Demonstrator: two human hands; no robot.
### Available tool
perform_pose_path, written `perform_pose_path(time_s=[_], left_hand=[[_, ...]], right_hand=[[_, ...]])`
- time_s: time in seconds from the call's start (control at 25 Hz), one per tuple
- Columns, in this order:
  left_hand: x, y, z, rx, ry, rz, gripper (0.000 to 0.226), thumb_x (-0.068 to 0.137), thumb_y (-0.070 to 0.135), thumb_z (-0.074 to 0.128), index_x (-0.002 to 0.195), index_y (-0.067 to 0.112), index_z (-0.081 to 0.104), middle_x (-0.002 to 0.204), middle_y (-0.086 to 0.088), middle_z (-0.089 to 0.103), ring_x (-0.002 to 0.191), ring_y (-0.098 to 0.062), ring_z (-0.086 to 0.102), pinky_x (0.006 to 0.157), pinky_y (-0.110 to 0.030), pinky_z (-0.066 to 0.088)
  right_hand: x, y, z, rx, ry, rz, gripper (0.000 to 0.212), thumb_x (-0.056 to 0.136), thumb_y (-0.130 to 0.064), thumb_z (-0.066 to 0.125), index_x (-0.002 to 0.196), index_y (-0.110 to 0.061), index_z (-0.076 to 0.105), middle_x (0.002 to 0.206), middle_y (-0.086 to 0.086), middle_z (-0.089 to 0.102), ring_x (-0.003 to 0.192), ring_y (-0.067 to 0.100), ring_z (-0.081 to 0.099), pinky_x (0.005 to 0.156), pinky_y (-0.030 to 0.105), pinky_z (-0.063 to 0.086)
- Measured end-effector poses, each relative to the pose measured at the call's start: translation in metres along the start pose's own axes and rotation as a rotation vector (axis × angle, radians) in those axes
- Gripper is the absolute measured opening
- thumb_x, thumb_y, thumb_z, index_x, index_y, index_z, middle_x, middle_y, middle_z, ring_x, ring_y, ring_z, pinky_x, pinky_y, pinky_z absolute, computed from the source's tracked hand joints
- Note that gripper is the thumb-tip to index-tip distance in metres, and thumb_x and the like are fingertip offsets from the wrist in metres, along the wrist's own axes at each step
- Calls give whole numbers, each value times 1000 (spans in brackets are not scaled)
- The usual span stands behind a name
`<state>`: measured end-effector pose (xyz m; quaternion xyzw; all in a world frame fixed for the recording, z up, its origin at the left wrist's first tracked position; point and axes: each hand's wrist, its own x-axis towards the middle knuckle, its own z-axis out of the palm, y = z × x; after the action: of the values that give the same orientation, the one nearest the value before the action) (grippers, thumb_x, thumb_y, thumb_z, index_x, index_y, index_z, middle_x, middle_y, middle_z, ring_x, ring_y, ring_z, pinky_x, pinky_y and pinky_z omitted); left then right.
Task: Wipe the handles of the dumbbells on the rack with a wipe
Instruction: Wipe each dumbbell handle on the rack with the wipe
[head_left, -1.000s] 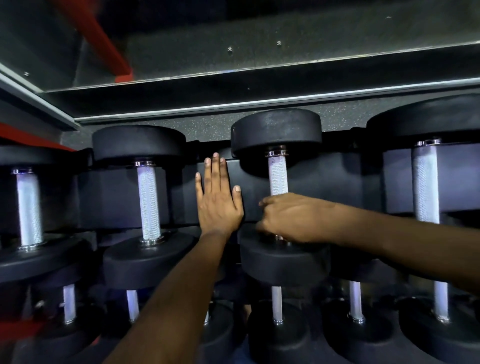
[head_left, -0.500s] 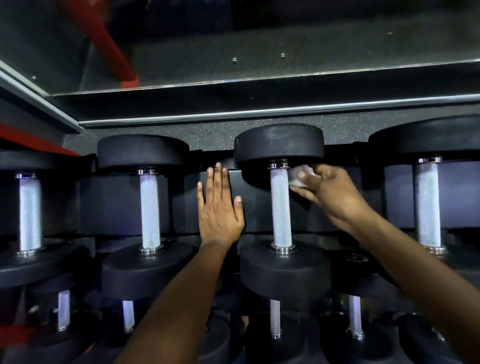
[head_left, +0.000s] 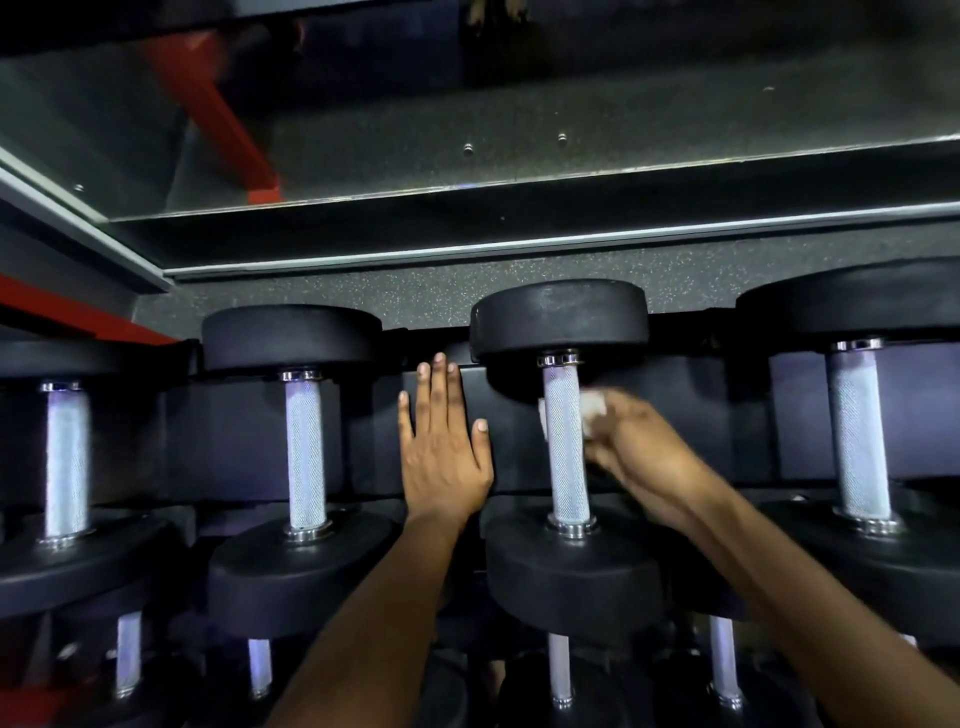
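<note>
A person's right hand (head_left: 631, 441), motion-blurred, pinches a white wipe (head_left: 592, 410) against the upper part of a knurled dumbbell handle (head_left: 565, 447) on the rack (head_left: 691, 415). The left hand (head_left: 441, 447) rests flat on the rack panel, fingers straight. Wiping looks underway; next probably calls for stroking down the handle.

The dumbbells (head_left: 563, 447) have matte black heads and silvery handles (head_left: 565, 452) with a fine cross-hatched knurl. The wipe (head_left: 592, 408) is white (blurred). The rack (head_left: 701, 415) is black, the far floor (head_left: 363, 291) speckled grey, the beam (head_left: 218, 119) at far left red.
</note>
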<state>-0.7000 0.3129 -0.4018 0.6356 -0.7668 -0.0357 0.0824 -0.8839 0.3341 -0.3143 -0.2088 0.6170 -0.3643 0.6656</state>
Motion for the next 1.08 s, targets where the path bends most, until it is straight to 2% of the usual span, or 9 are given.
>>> perform_pose_path(time_s=[0.16,0.28,0.48,0.56,0.72,0.84,0.88,1.0,1.08], left_hand=[[1,1,0,1,6,1,66,93,33,28,150,1,21,160,-11,17,149,-25,13,119,-45,8],[0,0,1,-10,8,7,66,93,33,28,151,1,20,160,-11,16,149,-24,11,119,-45,8],[1,0,2,-11,9,9,66,93,32,29,150,0,20,160,-12,18,149,-25,11,119,-45,8],[1,0,1,-6,7,9,66,93,32,29,150,0,20,160,-12,18,149,-25,11,119,-46,9],[1,-1,2,-2,15,16,67,92,32,31,150,0,20,160,-12,18,149,-25,12,119,-45,8],[3,0,2,9,36,24,70,89,32,36,149,-1,22,158,-14,23,147,-25,14,118,-43,7],[3,0,2,3,39,24,70,89,32,36,149,0,21,158,-14,22,147,-25,13,118,-43,6],[1,-2,3,-17,34,17,68,91,32,32,150,1,19,160,-12,18,148,-24,11,119,-44,6],[2,0,3,-14,39,15,68,91,31,31,150,1,19,160,-12,19,148,-24,12,119,-44,7]], right_hand=[[-9,-1,-3,-137,-218,264,36,87,14,30,84,-2,62,80,11,72,66,16,69,71,28,56],[10,-34,11,146,211,12,33,88,11,37,69,-8,56,75,13,62,65,19,62,64,32,54],[-16,-16,55,-314,606,-169,7,90,-18,55,89,-13,59,90,13,62,79,23,58,69,27,36],[-4,-29,57,-195,542,-30,19,89,-9,51,105,-3,60,96,15,63,90,28,59,74,30,41],[10,-40,67,140,440,8,12,70,-5,49,80,-5,56,81,12,57,74,21,53,63,32,46],[1,-29,88,-66,541,-89,56,65,-9,56,119,6,46,127,22,50,119,30,48,105,42,38],[3,-28,85,-90,555,-88,54,69,-4,57,121,7,46,125,21,51,118,30,49,103,37,40],[5,-42,67,67,414,-2,16,75,9,47,83,-1,56,67,5,57,64,16,55,56,16,43],[8,-41,71,16,431,-51,24,69,-1,52,92,1,56,78,7,64,74,15,61,66,21,51]])
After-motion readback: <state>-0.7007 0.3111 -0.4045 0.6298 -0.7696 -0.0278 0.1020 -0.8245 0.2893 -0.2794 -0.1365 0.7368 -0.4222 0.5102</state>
